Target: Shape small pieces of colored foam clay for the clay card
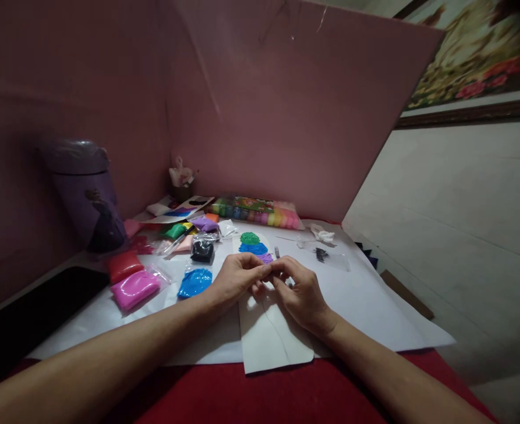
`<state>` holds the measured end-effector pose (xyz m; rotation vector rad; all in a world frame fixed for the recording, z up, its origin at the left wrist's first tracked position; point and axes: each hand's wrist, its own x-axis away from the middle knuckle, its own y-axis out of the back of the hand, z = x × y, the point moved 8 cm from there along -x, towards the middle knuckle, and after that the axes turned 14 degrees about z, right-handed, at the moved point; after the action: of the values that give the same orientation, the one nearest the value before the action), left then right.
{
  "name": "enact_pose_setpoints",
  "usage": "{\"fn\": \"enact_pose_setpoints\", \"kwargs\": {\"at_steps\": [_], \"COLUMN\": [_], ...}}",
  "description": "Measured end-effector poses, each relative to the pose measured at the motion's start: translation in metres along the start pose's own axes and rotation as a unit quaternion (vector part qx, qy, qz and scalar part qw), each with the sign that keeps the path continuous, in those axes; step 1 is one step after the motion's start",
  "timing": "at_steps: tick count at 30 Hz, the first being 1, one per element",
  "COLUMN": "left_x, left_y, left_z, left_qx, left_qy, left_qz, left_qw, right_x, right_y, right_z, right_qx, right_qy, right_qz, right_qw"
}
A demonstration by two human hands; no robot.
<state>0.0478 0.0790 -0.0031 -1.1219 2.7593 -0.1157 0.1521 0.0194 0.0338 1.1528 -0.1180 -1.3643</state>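
Note:
My left hand and my right hand meet fingertip to fingertip above a white card. Both are closed in a pinch, and whatever is between the fingers is too small or hidden to make out. On the card's far end lie textured patches of clay: green, then blue, then purple, partly covered by my fingers. A thin pencil-like line runs down the nearer part of the card. Just beyond my right fingers a small fork shows its tines.
Bagged clay in blue, black, pink and red lies to the left. A multicoloured pack stretches along the back. A purple bin stands far left; black scraps lie on clear plastic at right.

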Motion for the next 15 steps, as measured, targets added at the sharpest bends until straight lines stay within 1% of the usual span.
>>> {"fn": "enact_pose_setpoints", "kwargs": {"at_steps": [4, 8, 10, 15], "left_x": [-0.0002, -0.0009, -0.0009, 0.0005], "left_y": [0.0042, 0.0027, 0.0008, 0.0020], "left_z": [0.0000, 0.0023, 0.0014, -0.0010], "left_qx": [0.017, 0.041, 0.046, 0.041], "left_qy": [-0.015, -0.016, -0.020, -0.025], "left_qz": [-0.010, -0.001, 0.004, -0.012], "left_qw": [1.000, 0.999, 0.999, 0.999], "right_x": [-0.0012, -0.0017, -0.0017, 0.0000], "right_y": [0.0008, 0.0015, 0.0014, 0.0031], "right_z": [-0.0058, -0.0084, -0.0073, -0.0005], "right_qx": [-0.037, -0.068, -0.069, -0.051], "right_qy": [-0.035, -0.050, -0.042, 0.001], "right_qz": [0.005, 0.002, 0.000, -0.015], "right_qw": [0.999, 0.996, 0.997, 0.999]}}
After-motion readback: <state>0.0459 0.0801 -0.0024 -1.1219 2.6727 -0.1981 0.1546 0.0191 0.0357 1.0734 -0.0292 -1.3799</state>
